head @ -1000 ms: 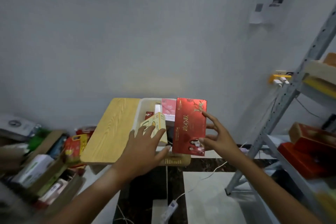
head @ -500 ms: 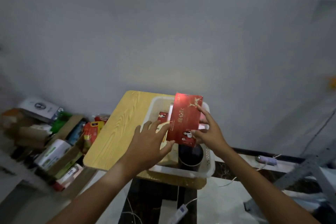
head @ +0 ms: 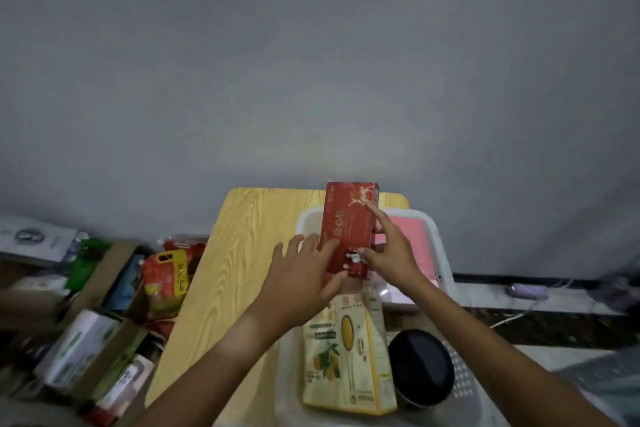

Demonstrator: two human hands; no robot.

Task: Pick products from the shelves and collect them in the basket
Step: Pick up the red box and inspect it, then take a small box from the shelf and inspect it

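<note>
A flat red box (head: 348,225) with a gold deer print stands upright over the white plastic basket (head: 445,263), which sits on a small wooden table (head: 242,253). My right hand (head: 391,250) grips the box's right edge, index finger stretched up its face. My left hand (head: 301,284) presses against its lower left side. In the basket lie a yellow box with a fruit picture (head: 346,354), a round black lid (head: 420,366) and a pink box (head: 412,239).
Left of the table, cardboard boxes (head: 104,333) hold assorted packets, among them a red-and-yellow bag (head: 166,274). A grey wall rises behind. A purple object (head: 526,290) and a white cable lie on the floor to the right.
The view has swung left and down, so the metal shelf is out of sight. Both hands carried the red box over the basket and lowered it; the left hand now touches it.
</note>
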